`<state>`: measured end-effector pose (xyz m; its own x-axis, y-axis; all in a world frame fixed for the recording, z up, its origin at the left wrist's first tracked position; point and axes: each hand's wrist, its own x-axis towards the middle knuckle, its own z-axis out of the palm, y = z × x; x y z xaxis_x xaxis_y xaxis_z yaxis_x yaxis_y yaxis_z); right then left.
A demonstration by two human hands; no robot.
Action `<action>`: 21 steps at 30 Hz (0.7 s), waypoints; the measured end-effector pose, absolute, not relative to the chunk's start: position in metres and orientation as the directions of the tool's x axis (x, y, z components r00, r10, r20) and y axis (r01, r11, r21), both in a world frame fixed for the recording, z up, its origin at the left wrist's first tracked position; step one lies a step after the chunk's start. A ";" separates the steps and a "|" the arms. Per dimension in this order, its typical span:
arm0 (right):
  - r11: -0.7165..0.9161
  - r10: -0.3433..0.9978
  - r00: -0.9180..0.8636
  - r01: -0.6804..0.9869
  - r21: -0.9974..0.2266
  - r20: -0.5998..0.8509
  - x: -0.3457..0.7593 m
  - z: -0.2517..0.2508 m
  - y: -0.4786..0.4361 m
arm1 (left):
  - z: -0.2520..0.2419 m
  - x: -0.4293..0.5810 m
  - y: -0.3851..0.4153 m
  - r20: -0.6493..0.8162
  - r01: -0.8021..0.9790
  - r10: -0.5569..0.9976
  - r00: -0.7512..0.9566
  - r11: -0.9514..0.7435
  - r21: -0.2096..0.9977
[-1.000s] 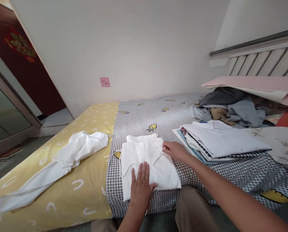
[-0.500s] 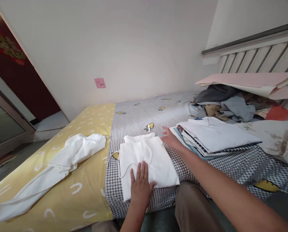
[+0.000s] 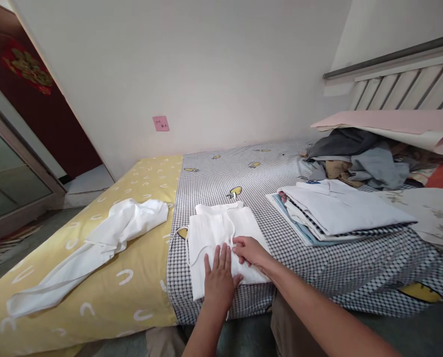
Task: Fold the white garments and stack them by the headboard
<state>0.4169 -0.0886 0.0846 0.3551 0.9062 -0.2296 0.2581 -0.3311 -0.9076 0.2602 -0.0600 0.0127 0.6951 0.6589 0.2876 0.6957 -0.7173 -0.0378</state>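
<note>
A folded white garment [image 3: 214, 225] lies in front of me on the checked bedding, its thin ties looping over the top and off its left side. My left hand [image 3: 220, 280] rests flat on the lower middle of the garment, fingers stretched out. Beside it, my right hand [image 3: 251, 252] has its thumb and fingers pinched together just above the cloth. A white tie [image 3: 231, 223] runs down to those fingertips. On the yellow cover to the left lies a crumpled white garment [image 3: 120, 228], one long part trailing toward the near edge.
A stack of folded clothes [image 3: 340, 206], a white shirt on top, sits to the right. Behind it are heaped dark and grey clothes [image 3: 370, 156] under a pink sheet [image 3: 388, 123]. The wall bears a pink note [image 3: 160, 123]. A radiator [image 3: 411, 89] stands at far right.
My right hand has come from beside the garment's upper right corner down and left onto its middle, closing at the tie. My left hand stays flat. The view has shifted slightly.
</note>
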 end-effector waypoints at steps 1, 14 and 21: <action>-0.310 0.910 0.365 0.284 -0.907 -0.197 0.416 0.083 -0.088 | 0.012 0.260 -0.060 0.289 0.698 0.661 0.693 -0.715 -0.037; -0.122 0.918 0.387 0.476 -0.871 0.082 0.417 0.064 -0.081 | 0.006 0.262 -0.065 0.322 0.711 0.666 0.673 -0.702 -0.034; -0.064 0.911 0.405 0.318 -0.946 0.075 0.409 0.067 -0.080 | 0.011 0.264 -0.069 0.283 0.715 0.697 0.658 -0.697 0.056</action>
